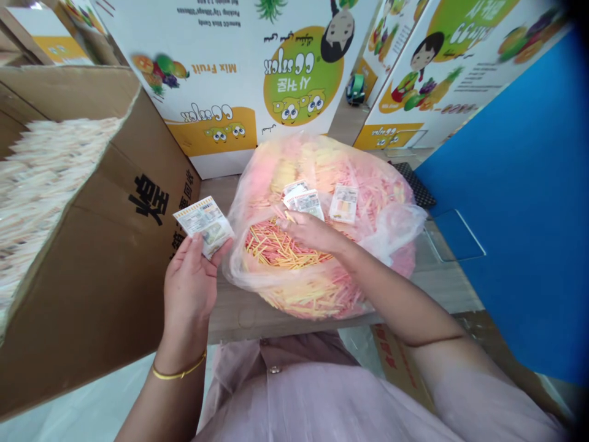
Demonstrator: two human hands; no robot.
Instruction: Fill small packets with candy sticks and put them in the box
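Head view looks down on the left hand (188, 288) pinching a printed candy packet (204, 226) firmly between thumb and fingers, a gold bangle (179, 371) on that wrist. The right hand (309, 232) lies open, palm down, at the mouth of a clear plastic bag (396, 221) heaped with pink and yellow candy sticks (280, 245), its fingers touching them and grasping nothing visible. More printed packets (343, 204) sit on the bag's upper side. The bag rests on a wooden table (239, 319), beside an open cardboard box (105, 258) packed with wrapped sticks (41, 178). Printed cartons (257, 73) with fruit artwork stand upside down behind it, and a blue panel (506, 184) stands at right.
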